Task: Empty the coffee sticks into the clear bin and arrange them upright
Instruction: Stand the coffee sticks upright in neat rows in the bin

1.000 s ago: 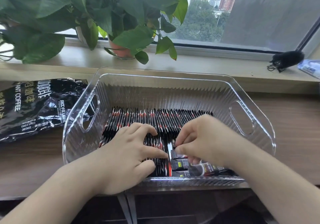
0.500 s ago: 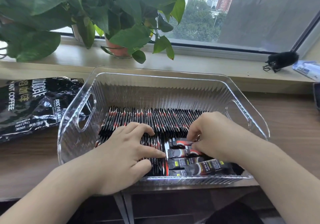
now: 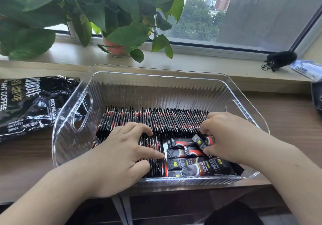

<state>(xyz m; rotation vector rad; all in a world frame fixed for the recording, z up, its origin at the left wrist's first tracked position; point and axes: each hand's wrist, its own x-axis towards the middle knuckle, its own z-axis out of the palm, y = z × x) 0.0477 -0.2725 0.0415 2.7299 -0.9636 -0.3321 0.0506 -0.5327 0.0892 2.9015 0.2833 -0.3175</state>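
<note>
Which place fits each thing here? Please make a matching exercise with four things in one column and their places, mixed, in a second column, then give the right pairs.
Things:
1. black coffee bag
2. potted plant
3. row of standing sticks
4. loose sticks

Places:
A. lying flat in the near right part of the clear bin
B. on the windowsill
C. on the table, left of the bin
D. on edge across the bin's middle

Pairs: 1-C, 2-B, 3-D, 4-A
</note>
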